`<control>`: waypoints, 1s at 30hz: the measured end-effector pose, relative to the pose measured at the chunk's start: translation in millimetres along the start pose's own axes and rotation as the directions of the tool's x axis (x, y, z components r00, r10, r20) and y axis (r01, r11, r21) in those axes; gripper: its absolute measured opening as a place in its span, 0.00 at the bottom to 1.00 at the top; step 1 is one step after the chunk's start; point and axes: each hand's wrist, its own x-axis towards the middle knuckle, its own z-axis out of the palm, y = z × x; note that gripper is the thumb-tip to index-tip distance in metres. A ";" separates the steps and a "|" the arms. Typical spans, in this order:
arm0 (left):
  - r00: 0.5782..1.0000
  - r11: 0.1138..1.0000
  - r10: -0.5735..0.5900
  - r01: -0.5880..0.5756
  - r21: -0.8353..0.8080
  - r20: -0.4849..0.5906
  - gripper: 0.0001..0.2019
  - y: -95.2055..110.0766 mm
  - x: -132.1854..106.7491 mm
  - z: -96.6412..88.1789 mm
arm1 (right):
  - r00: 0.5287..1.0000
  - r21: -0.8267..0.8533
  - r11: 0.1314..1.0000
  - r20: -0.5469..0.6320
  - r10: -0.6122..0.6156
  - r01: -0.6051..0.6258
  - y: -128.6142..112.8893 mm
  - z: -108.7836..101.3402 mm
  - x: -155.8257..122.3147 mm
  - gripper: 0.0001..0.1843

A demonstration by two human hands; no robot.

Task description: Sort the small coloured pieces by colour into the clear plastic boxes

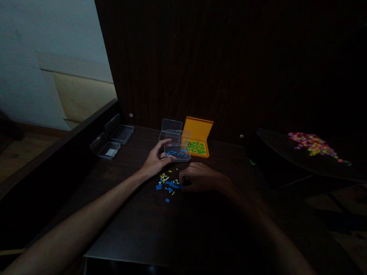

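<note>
On a dark wooden table (138, 223) lies a small scatter of blue and yellow pieces (168, 183). My left hand (156, 158) rests beside a clear plastic box (177, 152) that holds blue pieces, thumb touching its near left corner, fingers curled round its side. My right hand (199, 177) lies over the right edge of the scatter with fingers bent down in a pinch; what they hold is too small to make out. Behind stands an open orange box (197, 139) with green pieces in it.
Another clear box with its lid up (170, 130) stands behind the blue one. Two more clear boxes (117, 133) (106, 148) sit at the table's left edge. A pile of pink and yellow pieces (313, 144) lies on a dark surface to the right.
</note>
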 end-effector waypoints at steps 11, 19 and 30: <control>1.000 1.000 -0.019 0.019 -0.001 -0.005 0.33 -0.8 -0.3 0.6 | 0.997 0.019 0.998 0.051 -0.061 0.060 1.4 -4.1 -1.8 0.09; 1.000 1.000 -0.021 0.021 0.009 -0.010 0.33 -0.9 -0.6 0.6 | 0.996 0.005 0.998 0.068 -0.066 0.065 2.0 -3.0 -2.2 0.09; 1.000 1.000 -0.016 0.016 0.010 -0.002 0.32 0.7 -1.6 1.1 | 0.997 0.024 0.998 0.028 -0.066 0.065 6.2 -1.6 -3.5 0.12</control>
